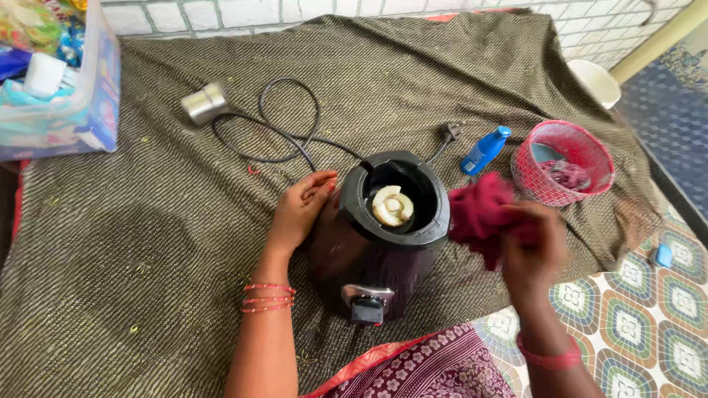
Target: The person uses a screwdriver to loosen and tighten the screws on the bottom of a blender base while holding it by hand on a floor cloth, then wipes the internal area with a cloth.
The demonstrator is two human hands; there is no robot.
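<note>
While my left hand (pixel 301 208) steadies the dark maroon mixer base (pixel 380 247) at centre frame, fingers curled against its side, my right hand (pixel 532 247) bunches a maroon cloth (pixel 483 214), centre right.

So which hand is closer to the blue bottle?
The right hand, holding the maroon cloth just below the blue bottle. The left hand rests on the mixer base, farther away.
</note>
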